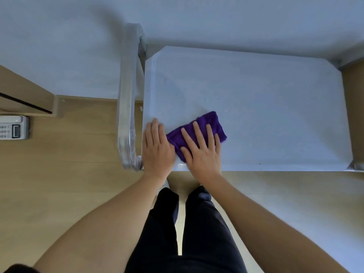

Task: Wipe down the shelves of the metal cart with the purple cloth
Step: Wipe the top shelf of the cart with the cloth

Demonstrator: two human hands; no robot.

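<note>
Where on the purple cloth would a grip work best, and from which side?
Probably its far right end, pinched from above on the right: the purple cloth lies folded flat on the shelf, the right hand presses flat over its near part, and that end sticks out uncovered.

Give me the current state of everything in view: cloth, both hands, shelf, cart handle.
purple cloth: folded, lying flat on the shelf near its front left corner, under the right hand.
right hand: fingers straight and spread, pressing on the cloth.
left hand: flat on the shelf, fingers straight, at the cloth's left edge.
shelf: carries the cloth and both hands.
handle: untouched, left of the shelf.
</note>
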